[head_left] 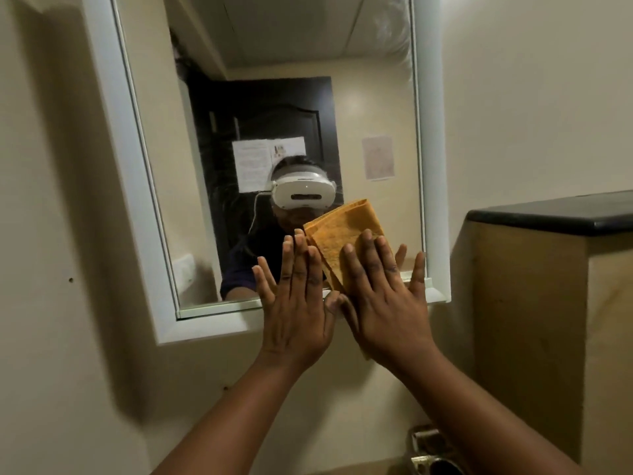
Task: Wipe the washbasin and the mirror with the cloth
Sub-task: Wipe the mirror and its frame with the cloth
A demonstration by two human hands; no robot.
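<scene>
While both hands lie flat against the mirror (274,97), the right hand (387,303) presses the cloth (346,231) onto the glass with straight, slightly spread fingers (368,255); nothing is clenched, and the cloth is pinned under the palm rather than gripped. Just beside it, the left hand (296,313) also has its fingers extended and close together, tips touching the glass at the cloth's left edge, holding nothing.

Folded into a flat, roughly rectangular pad, the cloth is mustard-orange with a soft, faintly mottled weave. It sits at the mirror's lower right corner, its upper part sticking out above the right hand's fingertips and a small piece showing below the palm.

Smooth and glossy, the mirror is a tall rectangle set in a wide white frame (113,166) with bevelled inner edges, and faint smears show near its top right. Right of the mirror stands a beige cabinet under a dark, rounded-edged surface (555,217). Below the mirror, a shiny metal fitting (428,447) shows at the bottom edge of the view.
</scene>
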